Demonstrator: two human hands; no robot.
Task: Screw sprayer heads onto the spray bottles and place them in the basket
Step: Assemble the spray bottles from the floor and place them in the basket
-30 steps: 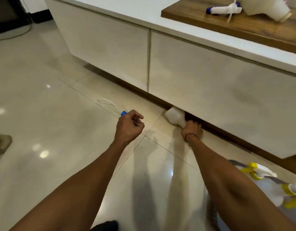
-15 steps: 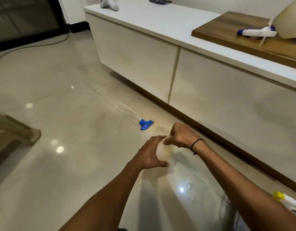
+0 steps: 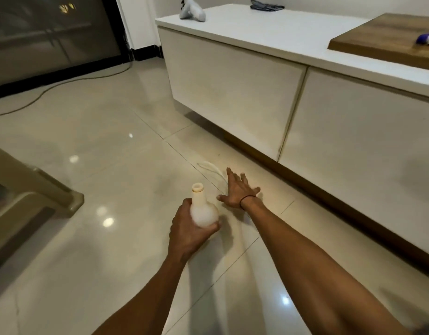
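My left hand (image 3: 188, 229) grips a white spray bottle (image 3: 202, 209) by its round body, neck up and open, with no sprayer head on it. My right hand (image 3: 237, 189) reaches forward over the floor with fingers spread flat, covering the spot where the blue sprayer head lay; only that head's clear dip tube (image 3: 211, 168) shows past the fingertips. Another sprayer head (image 3: 427, 37), blue and white, lies on the wooden board (image 3: 377, 42) at the far right of the cabinet top. The basket is out of view.
A low white cabinet (image 3: 232, 93) runs along the right. On its top lie a white controller (image 3: 193, 10) and a grey cloth (image 3: 266, 7). A beige plastic chair edge (image 3: 34, 201) juts in at the left. A cable (image 3: 63, 85) crosses the glossy tiled floor.
The bottle went from both hands to my left hand alone. My right hand let go and stretched out flat over the blue sprayer head on the floor. The view swung left.
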